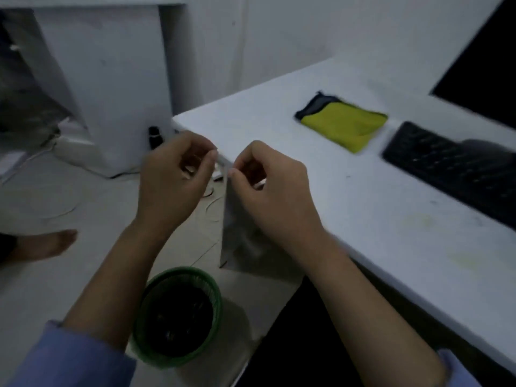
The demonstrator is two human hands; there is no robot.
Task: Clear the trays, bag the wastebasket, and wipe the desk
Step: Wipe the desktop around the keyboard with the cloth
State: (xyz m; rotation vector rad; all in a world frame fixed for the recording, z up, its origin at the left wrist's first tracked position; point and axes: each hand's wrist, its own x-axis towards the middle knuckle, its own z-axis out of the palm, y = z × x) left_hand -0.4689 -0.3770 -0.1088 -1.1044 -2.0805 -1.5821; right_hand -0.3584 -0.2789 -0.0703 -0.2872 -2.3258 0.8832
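Observation:
A thin translucent grey plastic bag (240, 241) hangs in front of the desk corner. My right hand (268, 188) pinches its top edge between thumb and forefinger. Just to the left, my left hand (173, 180) has its fingers curled with thumb and forefinger together at the same edge; whether it grips the film is blurred. A green mesh wastebasket (178, 317) stands on the floor below my hands, dark inside. A yellow cloth with a dark border (343, 124) lies folded on the white desk (349, 205).
A black keyboard (452, 169) lies at the desk's right side, with a dark monitor (485, 68) behind it. A white cabinet (111, 88), a small dark bottle (155, 136) and white cables (33, 160) are on the floor to the left. A bare foot (47, 244) shows at the left edge.

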